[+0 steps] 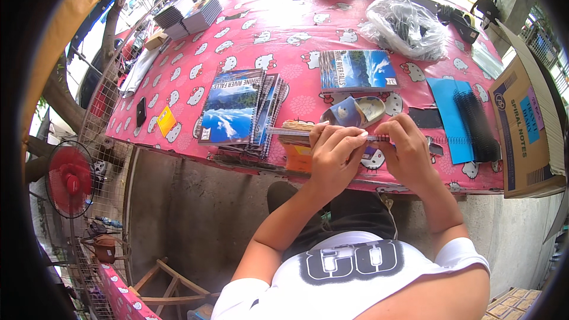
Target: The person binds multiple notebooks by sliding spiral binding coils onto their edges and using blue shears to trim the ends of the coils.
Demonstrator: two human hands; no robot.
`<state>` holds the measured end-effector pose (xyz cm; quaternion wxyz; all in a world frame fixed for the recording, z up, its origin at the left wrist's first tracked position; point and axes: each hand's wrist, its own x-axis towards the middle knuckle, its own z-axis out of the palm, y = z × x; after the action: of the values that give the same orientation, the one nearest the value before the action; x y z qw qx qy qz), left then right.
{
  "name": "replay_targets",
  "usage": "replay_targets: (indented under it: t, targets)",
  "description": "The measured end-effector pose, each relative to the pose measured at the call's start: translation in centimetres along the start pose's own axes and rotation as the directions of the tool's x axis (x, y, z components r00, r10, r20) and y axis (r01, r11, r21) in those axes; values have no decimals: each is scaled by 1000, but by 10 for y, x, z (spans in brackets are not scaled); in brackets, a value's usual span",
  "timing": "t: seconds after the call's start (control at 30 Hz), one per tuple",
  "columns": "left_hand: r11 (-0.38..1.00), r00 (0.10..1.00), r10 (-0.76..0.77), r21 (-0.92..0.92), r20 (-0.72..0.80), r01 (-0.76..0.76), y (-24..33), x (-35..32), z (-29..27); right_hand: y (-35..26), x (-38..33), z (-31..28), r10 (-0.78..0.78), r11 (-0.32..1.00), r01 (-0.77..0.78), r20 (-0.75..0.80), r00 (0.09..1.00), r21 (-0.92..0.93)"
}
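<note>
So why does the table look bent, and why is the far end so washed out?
Head view: a fisheye lens bows the table edge and blackens the corners; strong daylight blows out the far end and glares off the plastic bag; the hands stay sharp and evenly lit.

Pink cat-patterned tablecloth (249,41), blue-covered notebooks (231,106), red fan (70,179).
</note>
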<state>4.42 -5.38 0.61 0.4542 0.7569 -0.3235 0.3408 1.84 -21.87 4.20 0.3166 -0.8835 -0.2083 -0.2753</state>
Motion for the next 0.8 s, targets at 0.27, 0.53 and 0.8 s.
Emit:
replay_targets:
  t: [0.27,0.53,0.8]
  targets:
    - [1000,1000,4,22,-9,-4,-2,-2,3,-2,9,0,-98,991,100,20,995,-84]
    - [996,998,35,76,55,-39,0,-7,-14,40,56,-29,-95,935,216,389,916,-281]
    - [940,989,-124,329,85,89,-7,15,-27,146,27,77,123,906,208,699,704,-369]
